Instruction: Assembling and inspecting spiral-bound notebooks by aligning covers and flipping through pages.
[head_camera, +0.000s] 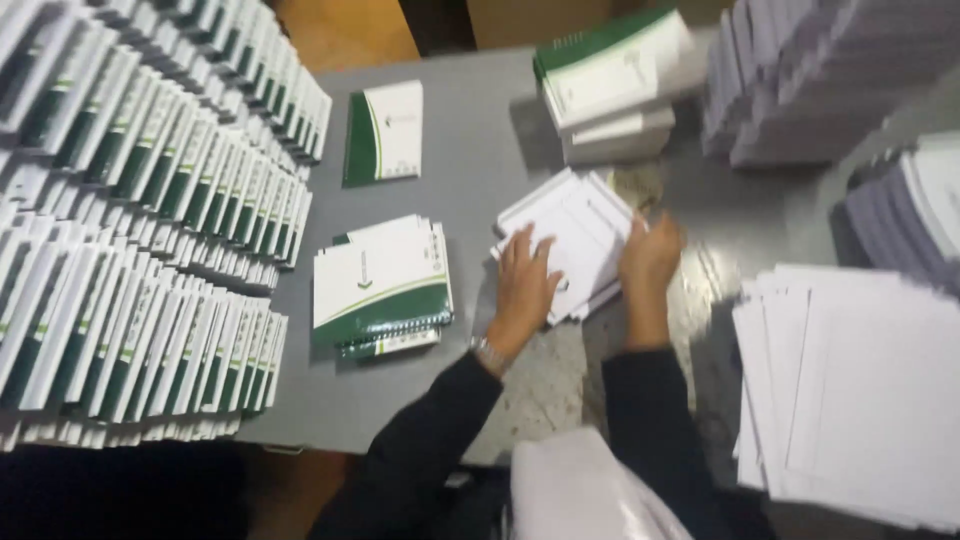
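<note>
A worn grey table (480, 150) is covered with stationery. Green-and-white spiral notebooks (380, 285) lie left of a small white paper stack (570, 235); loose white sheets (860, 390) lie right.

it looked like a print shop or bindery workroom. a grey worktable (470, 150) was crowded with rows of green-and-white spiral notebooks (140, 210), small stacks of finished notebooks (380, 285), piles of loose white sheets (860, 390) and tall stacks of paper blocks (800, 80).

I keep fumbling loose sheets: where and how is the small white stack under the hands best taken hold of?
Probably by its two side edges. The white paper stack lies flat and slightly fanned, with the left hand and right hand already at opposite sides; pinching from both sides should keep the sheets together.
</note>
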